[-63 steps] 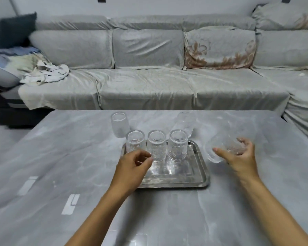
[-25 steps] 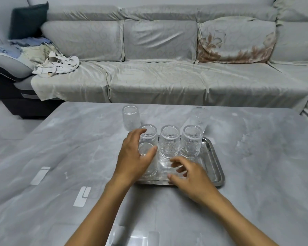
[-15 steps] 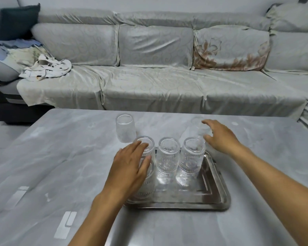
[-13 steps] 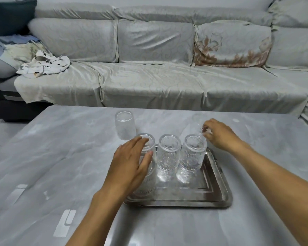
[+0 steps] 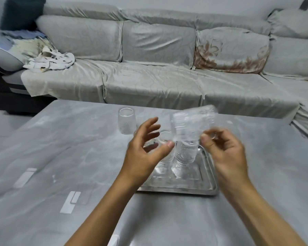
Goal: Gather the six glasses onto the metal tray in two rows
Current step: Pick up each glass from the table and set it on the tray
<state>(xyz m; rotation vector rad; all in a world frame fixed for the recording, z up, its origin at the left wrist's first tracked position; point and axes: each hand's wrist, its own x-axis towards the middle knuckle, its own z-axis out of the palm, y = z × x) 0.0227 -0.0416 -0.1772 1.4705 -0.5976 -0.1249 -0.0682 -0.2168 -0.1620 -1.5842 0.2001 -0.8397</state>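
Glasses are seen in three places. One blurred glass (image 5: 194,125) is held in the air above the metal tray (image 5: 205,188), tilted, its mouth toward two o'clock; it is gripped at its lower end by the fingers of the right hand (image 5: 224,153), which are curled closed on it, though motion blur hides the exact contact. Upright ribbed glasses are stood on the tray beneath it: the right tray glass (image 5: 185,155) is seen at the tray's one o'clock corner, and the middle tray glass (image 5: 164,139) is just beside it at nine o'clock, partly covered by the left hand (image 5: 144,153). Whatever else is stood on the tray behind that hand cannot be made out. The left hand is spread wide open over the tray's ten o'clock part, fingers fanned toward one o'clock, thumb extended toward the airborne glass; nothing is held by it, and whether the thumb tip touches any glass cannot be told. A lone glass (image 5: 126,120) is left upright on the grey marbled table (image 5: 60,148), off the tray, at eleven o'clock from it. A covered sofa (image 5: 149,77) is set along the table's twelve o'clock side, with crumpled white cloth (image 5: 50,60) lying on its ten o'clock end.
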